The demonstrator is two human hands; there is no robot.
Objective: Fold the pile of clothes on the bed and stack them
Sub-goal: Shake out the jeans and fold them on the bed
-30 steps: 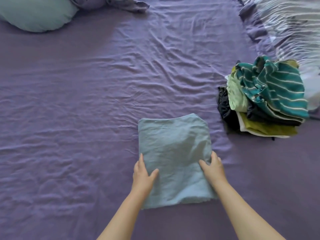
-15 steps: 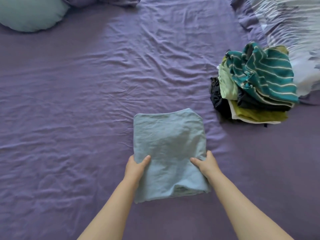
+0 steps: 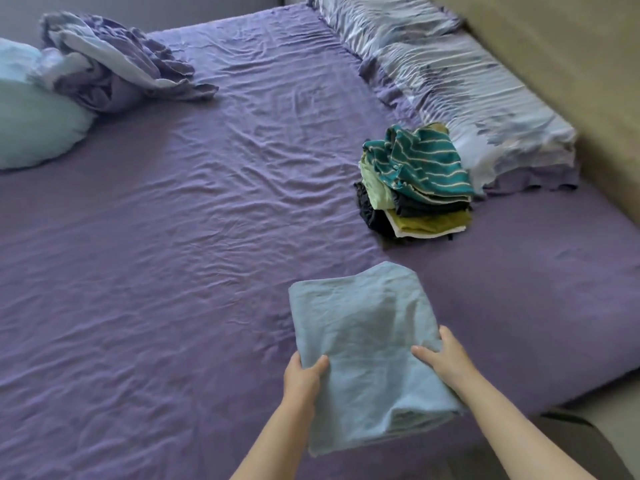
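Observation:
A folded light-blue cloth [image 3: 363, 341] is lifted off the purple bed sheet [image 3: 173, 271] near the front edge. My left hand [image 3: 303, 375] grips its left side, thumb on top and fingers underneath. At the cloth's right side my right hand [image 3: 441, 358] holds it the same way. A stack of folded clothes [image 3: 415, 188] lies farther right on the bed, topped by a teal striped garment with green, dark and olive pieces under it. The stack is beyond the cloth and apart from it.
A patterned pillow [image 3: 467, 98] lies along the right side behind the stack. A pale-blue pillow [image 3: 31, 116] and a crumpled purple blanket [image 3: 110, 71] sit at the far left. A beige wall [image 3: 571, 81] borders the bed on the right.
Both hands have gripped the folded blue cloth at its sides and lifted it off the sheet. The view has swung up and right, bringing the pillows and wall into sight.

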